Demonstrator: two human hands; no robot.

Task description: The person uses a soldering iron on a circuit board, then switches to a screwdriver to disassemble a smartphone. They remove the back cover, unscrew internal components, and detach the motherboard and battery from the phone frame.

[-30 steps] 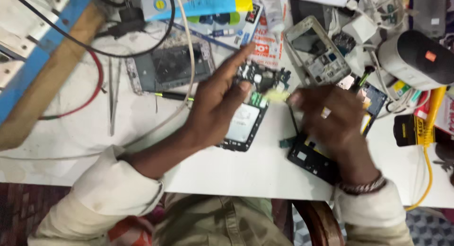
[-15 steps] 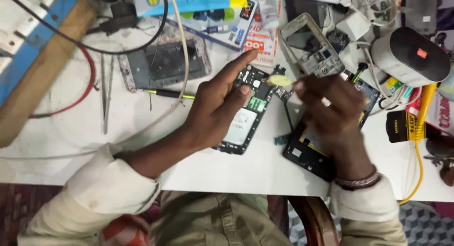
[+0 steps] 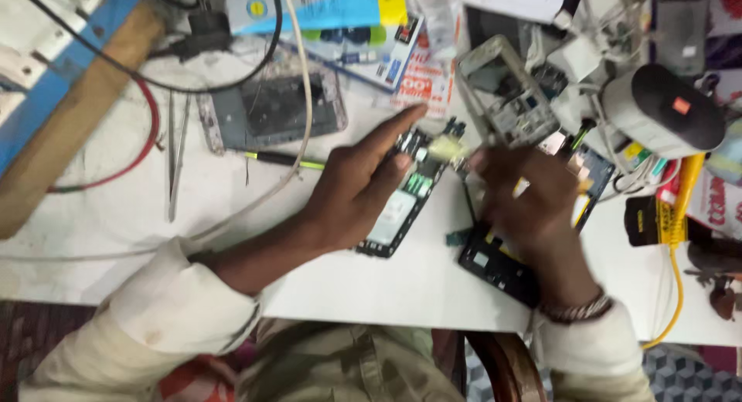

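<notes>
An opened phone body with a bare circuit board (image 3: pixel 406 193) lies on the white table (image 3: pixel 108 216). My left hand (image 3: pixel 355 189) rests flat on it, index finger stretched along its upper edge, pinning it down. My right hand (image 3: pixel 529 201) hovers just right of the board's top end, fingers pinched around a thin dark tool whose tip touches the yellowish patch (image 3: pixel 447 148) on the board. A black phone part (image 3: pixel 495 267) lies under my right wrist. The frame is blurred, so small parts are unclear.
A grey phone back shell (image 3: pixel 270 112) and tweezers (image 3: pixel 174 155) lie at the left. Another stripped phone frame (image 3: pixel 506 89), a grey round device (image 3: pixel 665 112), yellow cable (image 3: pixel 680 240), coloured packets (image 3: pixel 340 15) and black and red wires crowd the back and right.
The view has shifted slightly. My right hand has moved a little lower and closer to the board's top end. My left hand still presses on the board.
</notes>
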